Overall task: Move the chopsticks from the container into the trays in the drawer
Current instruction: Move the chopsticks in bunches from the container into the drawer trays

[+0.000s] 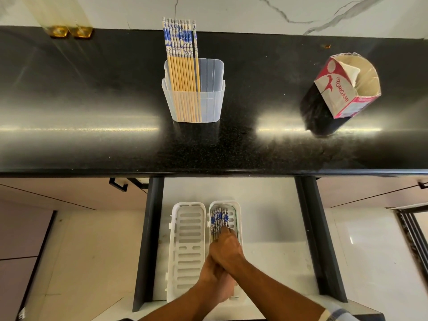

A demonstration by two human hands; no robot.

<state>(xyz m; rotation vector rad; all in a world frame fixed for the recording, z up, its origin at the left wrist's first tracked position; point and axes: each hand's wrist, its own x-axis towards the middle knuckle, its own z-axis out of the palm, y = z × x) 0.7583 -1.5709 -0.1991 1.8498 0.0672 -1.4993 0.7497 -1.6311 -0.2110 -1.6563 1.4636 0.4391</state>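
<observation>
A clear plastic container [208, 105] stands on the black counter with several blue-and-white patterned chopsticks [183, 72] leaning at its left side. Below it the drawer [266, 216] is open and holds two white slotted trays side by side. The left tray [188, 204] has nothing in it. In the right tray [238, 214] lies a bundle of chopsticks [219, 220], patterned ends pointing away from me. My right hand [228, 249] rests on that bundle, fingers closed over it. My left hand [215, 281] sits just under it, gripping the near ends, which are hidden.
An open tissue box [342, 89] stands on the counter [92, 100] at the right. Two amber objects [69, 31] sit at the back left against the marble wall. Dark drawer sides [148, 228] flank the trays, with bare white drawer floor to their right.
</observation>
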